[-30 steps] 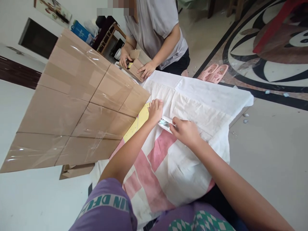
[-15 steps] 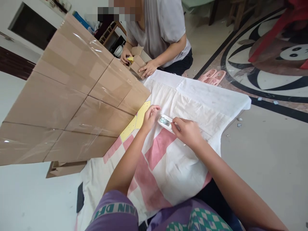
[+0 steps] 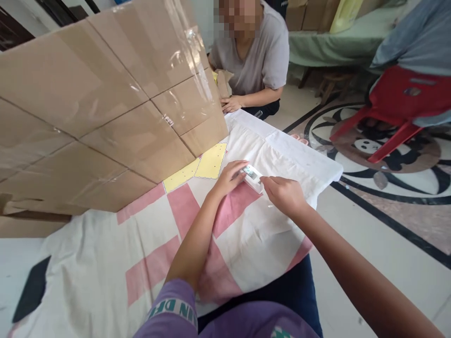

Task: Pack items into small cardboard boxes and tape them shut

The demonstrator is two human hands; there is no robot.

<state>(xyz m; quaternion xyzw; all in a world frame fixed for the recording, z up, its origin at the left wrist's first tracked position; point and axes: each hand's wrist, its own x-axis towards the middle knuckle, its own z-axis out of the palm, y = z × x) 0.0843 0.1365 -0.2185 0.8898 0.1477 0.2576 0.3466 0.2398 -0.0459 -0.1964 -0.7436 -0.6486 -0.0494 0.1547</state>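
A small white oblong device (image 3: 252,175) with a shiny grey-green window is between my hands, just above the cloth. My left hand (image 3: 230,177) is closed round its far left end, thumb and fingers at its edge. At the other end, my right hand (image 3: 283,191) pinches the near right edge with thumb and forefinger, the remaining fingers curled in. Whether those fingertips also hold some small part is hidden. Beneath lies a white and pink patterned cloth (image 3: 197,234) with yellow patches.
A wall of taped cardboard boxes (image 3: 116,103) stands at the left. Across the table, a person in a grey shirt (image 3: 268,51) has a hand by an open small carton (image 3: 223,84). A red plastic chair (image 3: 398,101) stands on the right; the table edge (image 3: 334,176) is nearer.
My left hand, formerly apart from the white device, has come to grip its far end. My right hand has shifted to its near edge. The view has turned, bringing the red chair into fuller sight.
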